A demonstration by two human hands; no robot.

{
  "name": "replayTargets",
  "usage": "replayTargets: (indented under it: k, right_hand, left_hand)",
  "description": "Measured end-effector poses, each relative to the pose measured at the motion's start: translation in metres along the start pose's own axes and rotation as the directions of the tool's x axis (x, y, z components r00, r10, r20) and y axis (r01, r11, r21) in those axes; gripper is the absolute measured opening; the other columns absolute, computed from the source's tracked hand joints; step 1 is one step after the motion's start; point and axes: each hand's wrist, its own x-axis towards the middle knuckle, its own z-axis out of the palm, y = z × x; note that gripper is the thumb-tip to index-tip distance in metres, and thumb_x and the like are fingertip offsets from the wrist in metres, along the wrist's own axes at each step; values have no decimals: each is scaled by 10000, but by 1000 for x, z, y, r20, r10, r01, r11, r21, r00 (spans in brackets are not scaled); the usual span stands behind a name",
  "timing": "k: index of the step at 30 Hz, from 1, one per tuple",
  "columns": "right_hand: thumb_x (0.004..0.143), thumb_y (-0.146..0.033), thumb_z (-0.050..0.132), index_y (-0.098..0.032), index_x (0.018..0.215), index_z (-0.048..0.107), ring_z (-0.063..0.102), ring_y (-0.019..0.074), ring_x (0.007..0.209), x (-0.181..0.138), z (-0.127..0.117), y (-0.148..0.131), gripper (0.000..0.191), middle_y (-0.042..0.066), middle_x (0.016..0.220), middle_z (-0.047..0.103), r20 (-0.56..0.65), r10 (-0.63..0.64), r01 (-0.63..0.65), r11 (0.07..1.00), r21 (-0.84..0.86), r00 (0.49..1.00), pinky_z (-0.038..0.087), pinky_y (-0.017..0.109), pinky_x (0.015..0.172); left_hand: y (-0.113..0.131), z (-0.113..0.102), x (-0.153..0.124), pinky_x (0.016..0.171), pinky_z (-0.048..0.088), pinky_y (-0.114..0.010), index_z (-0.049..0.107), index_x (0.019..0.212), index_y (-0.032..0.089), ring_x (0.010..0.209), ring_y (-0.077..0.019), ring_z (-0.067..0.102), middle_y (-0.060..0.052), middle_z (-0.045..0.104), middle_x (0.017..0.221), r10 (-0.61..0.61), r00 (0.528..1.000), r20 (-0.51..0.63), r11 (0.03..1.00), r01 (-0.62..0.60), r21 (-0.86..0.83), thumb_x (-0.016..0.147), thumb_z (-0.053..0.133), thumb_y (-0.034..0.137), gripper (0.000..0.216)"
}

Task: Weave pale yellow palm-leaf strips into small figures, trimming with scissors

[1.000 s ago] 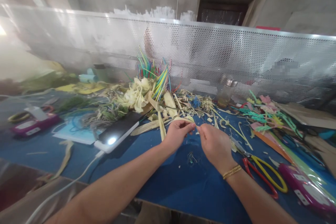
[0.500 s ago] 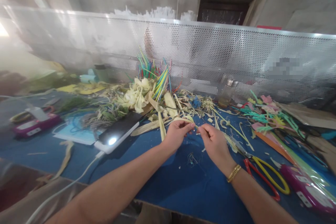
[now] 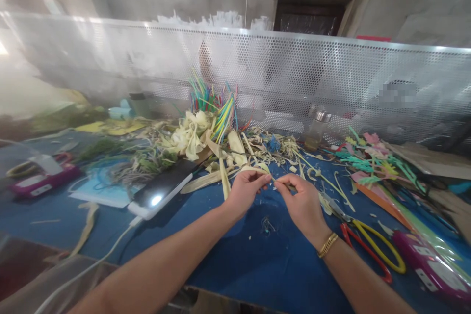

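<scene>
Above the blue table my left hand (image 3: 245,187) and my right hand (image 3: 300,201) are both closed in a pinch, fingertips nearly meeting. A thin pale strip (image 3: 273,180) shows between them, too small to tell its kind. Pale dried corn husks (image 3: 237,147) lie just beyond the hands, and one long husk leaf (image 3: 224,176) reaches beside my left hand. A small tangle of thin threads (image 3: 267,225) sits on the table below the hands. Scissors (image 3: 362,235) with one red and one yellow handle lie right of my right wrist.
A phone (image 3: 165,186) with a white cable lies left, near a blue sheet (image 3: 99,191) and a purple power strip (image 3: 46,181). Colourful stems (image 3: 224,113), a glass bottle (image 3: 317,130) and a perforated metal screen (image 3: 294,68) stand behind. Another purple power strip (image 3: 434,265) is at right.
My fingertips stay close together, with my right hand's fingers shifted slightly. The whole view has moved a little; the things on the table look the same.
</scene>
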Motion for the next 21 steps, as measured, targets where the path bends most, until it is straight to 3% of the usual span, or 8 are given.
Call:
replayTargets:
  k: [10,21]
  right_hand:
    - [798,-296,613,-212,718,650,620,174,666,1,-2,0,122,16,708,676,-14,29,-28,998,52,999,475,279,631]
    - [819,-278,583,-212,793,663,616,173,739,2,-5,1,107,31,786,663,-82,-65,66,998,10,995,489,299,700]
  left_hand:
    - [-2,-2,1,501,329,-213,680,701,138,519,-88,476,-2,580,558,-7,1000,3,1000,7,4,687,728,395,262]
    - [1,-4,6,534,365,-211,652,703,133,546,-82,490,-2,601,620,19,998,-65,999,-21,-32,687,722,384,262]
